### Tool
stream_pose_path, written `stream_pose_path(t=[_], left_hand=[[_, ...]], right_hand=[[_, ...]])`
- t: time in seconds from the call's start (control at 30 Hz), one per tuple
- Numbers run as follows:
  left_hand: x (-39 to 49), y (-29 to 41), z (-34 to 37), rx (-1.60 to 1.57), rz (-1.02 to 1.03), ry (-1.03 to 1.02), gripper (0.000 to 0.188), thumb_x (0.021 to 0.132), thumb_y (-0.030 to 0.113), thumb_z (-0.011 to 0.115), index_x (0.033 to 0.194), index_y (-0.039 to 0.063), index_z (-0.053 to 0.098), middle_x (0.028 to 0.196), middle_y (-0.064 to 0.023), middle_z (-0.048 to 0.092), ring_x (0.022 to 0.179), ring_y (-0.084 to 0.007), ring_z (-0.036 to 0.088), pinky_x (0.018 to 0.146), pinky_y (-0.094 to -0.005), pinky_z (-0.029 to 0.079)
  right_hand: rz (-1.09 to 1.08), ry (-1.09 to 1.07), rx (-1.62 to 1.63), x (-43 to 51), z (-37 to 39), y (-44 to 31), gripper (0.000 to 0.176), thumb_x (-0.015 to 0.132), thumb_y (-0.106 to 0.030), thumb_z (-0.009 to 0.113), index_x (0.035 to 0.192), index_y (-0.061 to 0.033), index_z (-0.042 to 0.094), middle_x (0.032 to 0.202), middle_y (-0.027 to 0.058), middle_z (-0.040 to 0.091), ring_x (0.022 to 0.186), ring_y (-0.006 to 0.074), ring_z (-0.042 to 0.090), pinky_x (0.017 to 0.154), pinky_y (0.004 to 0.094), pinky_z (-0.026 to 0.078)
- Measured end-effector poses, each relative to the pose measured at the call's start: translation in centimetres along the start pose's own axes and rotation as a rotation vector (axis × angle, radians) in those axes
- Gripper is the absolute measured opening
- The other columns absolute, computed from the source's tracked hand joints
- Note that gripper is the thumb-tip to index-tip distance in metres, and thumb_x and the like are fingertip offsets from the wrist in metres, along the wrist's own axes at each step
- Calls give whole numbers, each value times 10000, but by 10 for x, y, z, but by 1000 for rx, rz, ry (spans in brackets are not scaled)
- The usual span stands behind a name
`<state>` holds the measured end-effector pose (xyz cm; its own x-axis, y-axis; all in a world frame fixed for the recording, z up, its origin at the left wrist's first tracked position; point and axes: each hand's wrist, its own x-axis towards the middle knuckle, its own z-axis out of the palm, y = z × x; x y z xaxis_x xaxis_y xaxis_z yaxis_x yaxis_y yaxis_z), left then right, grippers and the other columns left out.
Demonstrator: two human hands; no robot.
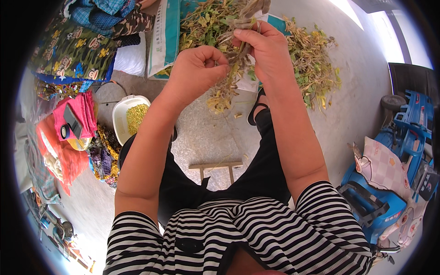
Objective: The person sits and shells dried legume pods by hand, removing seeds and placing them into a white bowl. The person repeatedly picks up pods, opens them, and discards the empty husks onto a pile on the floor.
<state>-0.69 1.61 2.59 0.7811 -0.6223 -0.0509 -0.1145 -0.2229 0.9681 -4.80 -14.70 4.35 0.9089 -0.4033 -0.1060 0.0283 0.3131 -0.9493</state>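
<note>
My right hand (270, 51) grips a dried bean stalk (245, 50) hung with furry brown pods, thumb and fingers wrapped around its upper part. Just left of it, my left hand (199, 70) is curled, its thumb and forefinger pinching at the pods on the same stalk; the exact spot of the pinch is partly hidden. Yellowed leaves and pods (221, 99) dangle below the hands. Beyond them, a heap of dry bean plants (202, 25) lies on a white and green woven sack (165, 41) that bears writing.
More bean plants (314, 65) lie on the concrete floor at right. A white plastic basket (118, 118) holds shelled beans (136, 117) beside my left knee. Pink cloth (87, 110) with a phone (73, 120) on it is farther left. A blue ride-on vehicle (392, 202) stands right.
</note>
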Motion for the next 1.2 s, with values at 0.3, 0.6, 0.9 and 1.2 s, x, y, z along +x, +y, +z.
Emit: stream_pose_path(t=[0.3, 0.6, 0.9, 1.2], left_hand=[[-7, 3, 10, 500, 160, 197, 148, 738, 195, 688, 849, 105, 653, 741, -66, 619, 649, -250, 612, 573, -365, 476], [-5, -7, 11, 463, 274, 166, 136, 795, 129, 682, 903, 54, 652, 698, -41, 591, 567, -145, 524, 538, -280, 427], [-3, -7, 9, 209, 63, -33, 141, 848, 132, 641, 769, 26, 593, 631, 21, 526, 589, -51, 432, 525, -227, 367], [-1, -7, 3, 161, 27, -59, 267, 815, 247, 683, 714, 20, 584, 558, -22, 523, 515, -104, 453, 495, -273, 378]], right_hand=[[58, -58, 133, 3, -4, 6, 86, 746, -87, 693, 812, -69, 640, 731, 30, 635, 670, 106, 583, 609, 247, 409], [109, -56, 142, 1, -4, 6, 120, 788, -56, 685, 897, -39, 636, 806, 34, 632, 736, 154, 617, 697, 286, 485], [110, -7, 148, 2, -4, 3, 119, 750, -88, 700, 837, -55, 626, 749, 32, 632, 685, 129, 613, 596, 253, 438], [107, -57, 190, 2, -5, 0, 116, 771, -88, 692, 864, -51, 634, 786, 40, 634, 709, 147, 618, 656, 285, 496]])
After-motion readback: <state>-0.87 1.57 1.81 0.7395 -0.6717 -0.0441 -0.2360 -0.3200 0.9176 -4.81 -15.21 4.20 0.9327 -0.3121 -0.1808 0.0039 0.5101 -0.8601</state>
